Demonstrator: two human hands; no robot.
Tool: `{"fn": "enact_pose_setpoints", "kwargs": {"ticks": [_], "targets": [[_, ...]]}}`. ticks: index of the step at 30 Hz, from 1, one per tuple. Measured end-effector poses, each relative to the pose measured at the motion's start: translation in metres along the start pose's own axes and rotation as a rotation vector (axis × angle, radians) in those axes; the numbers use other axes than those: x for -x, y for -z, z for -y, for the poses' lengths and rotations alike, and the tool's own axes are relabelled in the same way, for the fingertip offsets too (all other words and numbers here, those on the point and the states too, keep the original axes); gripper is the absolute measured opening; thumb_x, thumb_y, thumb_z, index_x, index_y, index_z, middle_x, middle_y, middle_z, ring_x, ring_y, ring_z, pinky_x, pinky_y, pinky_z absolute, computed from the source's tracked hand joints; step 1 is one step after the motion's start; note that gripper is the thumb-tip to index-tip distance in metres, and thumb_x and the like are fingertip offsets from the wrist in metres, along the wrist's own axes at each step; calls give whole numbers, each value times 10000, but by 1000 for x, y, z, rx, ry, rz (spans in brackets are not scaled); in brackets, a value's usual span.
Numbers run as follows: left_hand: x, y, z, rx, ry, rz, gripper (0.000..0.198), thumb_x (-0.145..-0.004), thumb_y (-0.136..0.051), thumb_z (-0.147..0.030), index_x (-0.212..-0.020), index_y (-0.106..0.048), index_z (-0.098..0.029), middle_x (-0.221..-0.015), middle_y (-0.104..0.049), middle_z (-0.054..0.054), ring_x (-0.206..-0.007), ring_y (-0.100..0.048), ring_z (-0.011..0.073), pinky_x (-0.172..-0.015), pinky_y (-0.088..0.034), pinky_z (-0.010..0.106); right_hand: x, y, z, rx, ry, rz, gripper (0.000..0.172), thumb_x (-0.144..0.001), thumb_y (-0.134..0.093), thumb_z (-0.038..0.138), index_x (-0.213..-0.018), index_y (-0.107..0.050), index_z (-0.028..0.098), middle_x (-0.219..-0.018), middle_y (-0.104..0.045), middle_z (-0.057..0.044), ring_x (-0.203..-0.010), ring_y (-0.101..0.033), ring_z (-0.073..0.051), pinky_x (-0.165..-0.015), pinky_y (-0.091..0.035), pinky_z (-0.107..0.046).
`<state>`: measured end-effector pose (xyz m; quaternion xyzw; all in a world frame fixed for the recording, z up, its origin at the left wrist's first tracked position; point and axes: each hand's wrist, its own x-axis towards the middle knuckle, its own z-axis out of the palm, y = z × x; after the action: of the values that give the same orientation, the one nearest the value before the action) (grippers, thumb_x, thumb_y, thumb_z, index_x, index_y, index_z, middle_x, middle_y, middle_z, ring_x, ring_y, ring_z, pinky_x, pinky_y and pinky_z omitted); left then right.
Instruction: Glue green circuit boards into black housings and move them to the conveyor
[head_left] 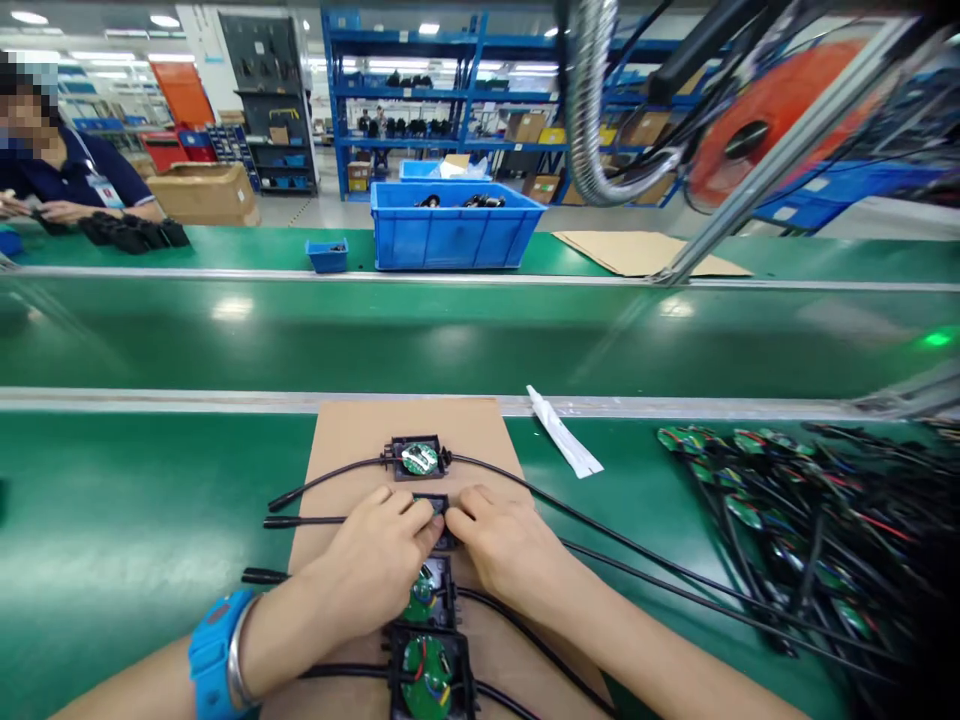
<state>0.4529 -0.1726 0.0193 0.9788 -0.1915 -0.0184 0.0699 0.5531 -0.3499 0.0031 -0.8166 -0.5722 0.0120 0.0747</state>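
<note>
Several black plastic boxes with round green circuit boards lie in a column on a cardboard sheet (341, 430). My left hand (375, 560) has its fingers curled over the second box from the top (430, 498), hiding most of its board. At that box's right edge, my right hand (499, 545) pinches with thumb and forefinger; the cable end there is covered. Above them sits the farthest box (417, 458), its board partly silvery white. Closer to me are a third box (448, 590) and the nearest box (427, 675), showing coloured wires. Black cables run out on both sides.
At right lies a tangled pile of cabled circuit boards (795, 530). A white tube (562, 435) rests beyond the cardboard. Past the metal rail stand a blue bin (457, 230) and a small blue tray (327, 258). Another person (75, 170) works at far left.
</note>
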Motion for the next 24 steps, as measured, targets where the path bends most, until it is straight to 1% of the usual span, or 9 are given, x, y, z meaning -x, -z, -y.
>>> {"fn": "enact_pose_setpoints", "kwargs": {"ticks": [5, 7, 9, 14, 16, 18, 20, 22, 24], "targets": [[8, -7, 5, 5, 11, -65, 504, -822, -471, -58, -1306, -518, -193, -1020, -619, 60, -918, -539, 222, -833, -447, 370, 7, 5, -6, -181, -28, -143, 225, -896, -417, 143, -760, -595, 159, -814, -551, -58, -786, -485, -172, -739, -394, -311], [10, -10, 7, 11, 9, -85, 555, -813, -456, -35, -1336, -488, -217, -1052, -617, 52, -935, -535, 217, -840, -444, 366, 8, 5, -9, -272, -39, -186, 196, -885, -446, 150, -776, -609, 164, -790, -556, -50, -791, -491, -176, -751, -400, -320], [9, -10, 7, -5, 5, -69, 562, -810, -454, -33, -1335, -489, -232, -1048, -616, 48, -935, -532, 221, -828, -446, 370, 7, 3, -11, -359, -57, -213, 151, -860, -476, 134, -819, -617, 167, -803, -580, -50, -804, -508, -179, -751, -408, -320], [2, -3, 1, -63, 10, 17, 549, -803, -458, -42, -1330, -497, -189, -1010, -619, 66, -903, -534, 235, -786, -453, 385, 2, -5, -11, -444, -45, -243, 138, -820, -486, 81, -828, -597, 163, -807, -608, -52, -808, -522, -186, -738, -416, -318], [1, -1, -2, -68, 19, 25, 548, -800, -458, -42, -1326, -505, -191, -998, -622, 68, -899, -534, 237, -786, -453, 389, 1, -3, -11, -433, -15, -234, 142, -811, -482, 68, -809, -590, 161, -789, -608, -50, -795, -516, -188, -731, -412, -321], [3, 0, -3, -41, 35, 17, 543, -792, -467, -44, -1307, -525, -207, -999, -625, 67, -903, -537, 234, -791, -455, 384, 1, 4, -12, -431, -5, -186, 142, -796, -492, 57, -800, -590, 161, -789, -615, -45, -794, -521, -186, -735, -413, -319], [6, 2, -2, 39, 37, -20, 539, -784, -475, -47, -1282, -548, -240, -1027, -627, 57, -913, -541, 224, -801, -459, 368, 1, 15, -14, -443, 11, -103, 146, -782, -515, 57, -803, -607, 167, -794, -625, -33, -795, -532, -178, -740, -418, -311], [9, 5, 5, 152, 42, -106, 525, -792, -463, -49, -1265, -562, -255, -1083, -622, 54, -949, -544, 214, -829, -464, 349, -2, 25, -19, -450, 24, -60, 159, -801, -513, 69, -819, -627, 179, -794, -630, -24, -812, -540, -174, -748, -422, -303], [7, 10, 20, 223, 123, -212, 497, -814, -433, -44, -1256, -566, -226, -1131, -609, 71, -1001, -542, 207, -880, -457, 340, -10, 29, -27, -416, -16, -129, 184, -836, -493, 88, -903, -638, 181, -850, -637, -40, -874, -539, -187, -794, -424, -322]]}}
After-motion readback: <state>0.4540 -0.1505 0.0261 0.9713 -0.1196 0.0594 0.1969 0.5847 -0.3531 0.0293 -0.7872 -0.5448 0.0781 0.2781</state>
